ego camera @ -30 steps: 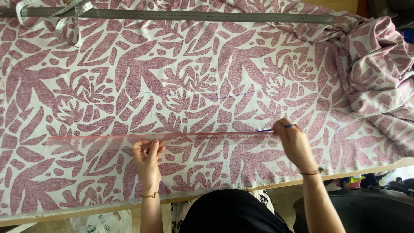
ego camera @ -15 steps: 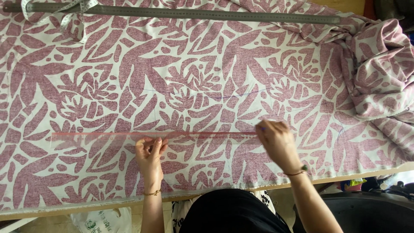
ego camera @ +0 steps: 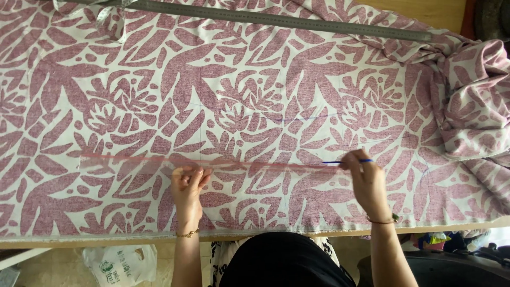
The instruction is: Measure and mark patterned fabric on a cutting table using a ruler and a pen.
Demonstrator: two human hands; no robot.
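Gripping blue pen (ego camera: 340, 161), fingers (ego camera: 355, 159) around it

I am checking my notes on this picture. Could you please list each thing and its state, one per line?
Patterned fabric: spread flat on the table, bunched at the right end.
Clear ruler: lying flat on the fabric, pressed by the left hand.
Blue pen: held in the right hand, lying along the ruler's edge.
Metal ruler: lying flat at the far side, untouched.
Plastic bag: on the floor, crumpled.
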